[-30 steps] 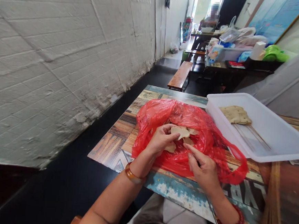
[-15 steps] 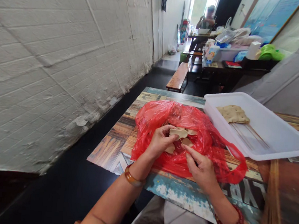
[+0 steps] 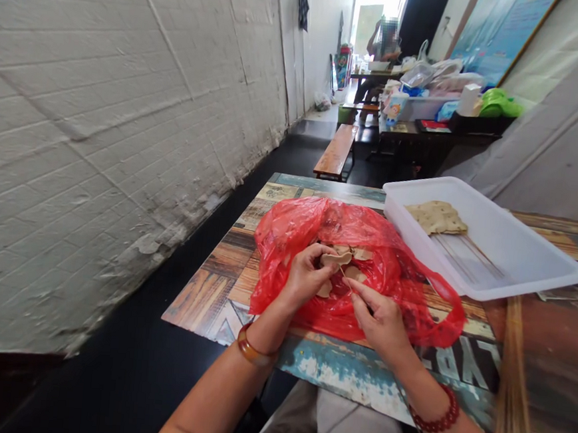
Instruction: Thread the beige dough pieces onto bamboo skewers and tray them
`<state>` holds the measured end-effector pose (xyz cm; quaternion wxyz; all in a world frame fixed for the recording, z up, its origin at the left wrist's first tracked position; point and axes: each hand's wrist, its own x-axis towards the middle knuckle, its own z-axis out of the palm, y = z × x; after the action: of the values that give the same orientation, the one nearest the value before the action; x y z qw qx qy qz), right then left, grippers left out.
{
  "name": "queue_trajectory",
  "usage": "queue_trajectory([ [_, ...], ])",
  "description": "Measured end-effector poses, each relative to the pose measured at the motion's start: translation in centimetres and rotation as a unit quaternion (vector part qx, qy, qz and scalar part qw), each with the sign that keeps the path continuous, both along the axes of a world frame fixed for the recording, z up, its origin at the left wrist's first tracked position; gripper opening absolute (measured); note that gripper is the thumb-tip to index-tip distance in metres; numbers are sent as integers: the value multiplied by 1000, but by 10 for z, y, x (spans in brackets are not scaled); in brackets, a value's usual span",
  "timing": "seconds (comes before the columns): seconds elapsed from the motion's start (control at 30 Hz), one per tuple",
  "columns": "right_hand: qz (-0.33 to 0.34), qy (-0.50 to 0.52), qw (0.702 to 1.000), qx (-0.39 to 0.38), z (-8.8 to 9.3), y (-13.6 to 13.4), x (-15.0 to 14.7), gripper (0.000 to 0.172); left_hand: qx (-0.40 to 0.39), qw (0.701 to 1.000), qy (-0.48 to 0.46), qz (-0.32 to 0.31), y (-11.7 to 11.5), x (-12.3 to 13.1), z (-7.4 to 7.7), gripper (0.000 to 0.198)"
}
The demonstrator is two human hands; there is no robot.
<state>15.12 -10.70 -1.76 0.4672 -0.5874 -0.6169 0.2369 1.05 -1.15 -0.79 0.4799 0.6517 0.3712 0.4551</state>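
Over the open red plastic bag [image 3: 293, 223], my left hand [image 3: 309, 271] pinches a flat beige slice of food [image 3: 336, 258], whose exact kind I cannot make out. My right hand [image 3: 379, 313] grips a thin wooden skewer [image 3: 343, 274] between thumb and fingers, its tip at the slice's lower edge. Whether the tip has entered the slice is too small to tell. More beige slices [image 3: 356, 275] lie inside the bag below my hands. To the right, a white plastic tray [image 3: 525, 262] holds a stack of skewered slices [image 3: 436, 217] with their sticks pointing toward me.
A bundle of loose skewers [image 3: 514, 374] lies at the right of the patterned table [image 3: 224, 271]. The white wall [image 3: 125, 130] runs along the left. Beyond stand a wooden bench [image 3: 337, 150] and a cluttered dark table [image 3: 440, 136]. A person [image 3: 385, 47] sits farther back.
My view has shifted slightly to the right, so the table and tray appear farther left. The slice in my left hand is tilted more edge-on, while the skewer stays in my right hand.
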Motion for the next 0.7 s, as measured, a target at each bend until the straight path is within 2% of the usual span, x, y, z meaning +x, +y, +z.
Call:
queue_trajectory([
  [0.47, -13, -3, 1000, 22, -3, 5, 0, 34, -30, 999, -16, -42, -2, 3, 2, 21],
  [0.7, -13, -6, 999, 32, 0, 2, 1, 32, -157, 979, -114, -63, -3, 1, 3, 32],
])
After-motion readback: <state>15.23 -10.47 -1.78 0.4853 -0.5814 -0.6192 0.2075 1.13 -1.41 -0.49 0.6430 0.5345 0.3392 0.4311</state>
